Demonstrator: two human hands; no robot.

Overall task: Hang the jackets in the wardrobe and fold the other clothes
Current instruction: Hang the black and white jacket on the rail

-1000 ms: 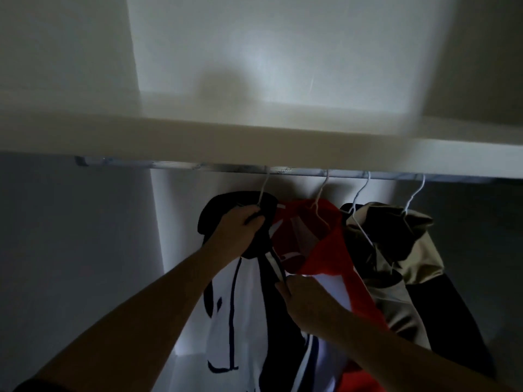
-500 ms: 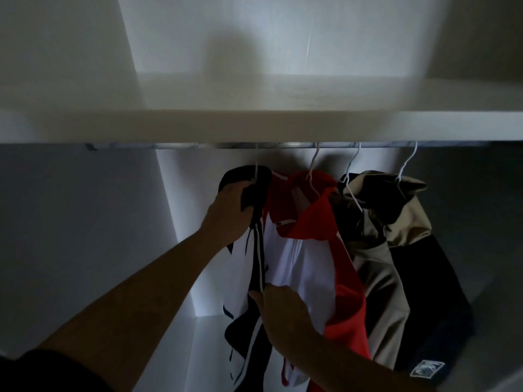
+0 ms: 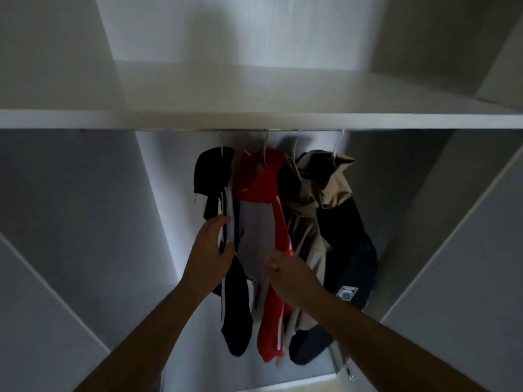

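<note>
Three jackets hang on white wire hangers from the rail (image 3: 240, 130) in the wardrobe. The black and white jacket (image 3: 215, 176) is leftmost, the red and white jacket (image 3: 266, 190) is in the middle, and a beige and navy jacket (image 3: 336, 199) is on the right. My left hand (image 3: 209, 250) holds the front edge of the black and white jacket between thumb and fingers, about halfway down. My right hand (image 3: 285, 268) pinches the pale front panel of the red and white jacket. It is dim, so the fingertips are hard to make out.
A white shelf (image 3: 283, 120) runs just above the rail and hides most of it. White wardrobe walls (image 3: 85, 207) close in left and right. There is free rail to the left of the jackets. A metal fitting (image 3: 346, 366) sits low on the right.
My left hand came down from the black jacket's collar and hanger to its front edge. My right hand stayed on the red jacket's front. The jackets now hang closer together.
</note>
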